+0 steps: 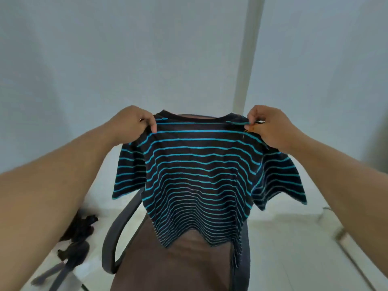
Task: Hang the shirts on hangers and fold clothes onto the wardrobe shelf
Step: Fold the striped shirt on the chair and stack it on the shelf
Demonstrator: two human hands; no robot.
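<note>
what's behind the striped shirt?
A brown office chair: seat and armrests show below the striped shirt, backrest top through the neckline. Most of the backrest is covered.

Striped shirt point(201, 175) held up by left hand point(134, 124), right hand point(270, 128), over chair point(174, 267)

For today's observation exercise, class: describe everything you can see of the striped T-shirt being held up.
The striped T-shirt is black with thin turquoise horizontal stripes, short sleeves and a dark round neckband. It looks like soft, thin knit fabric. It hangs spread out in the air, pinched at each shoulder by the left hand and right hand. Its wavy hem dangles over the brown seat of the chair; whether it touches the seat is unclear.
</note>
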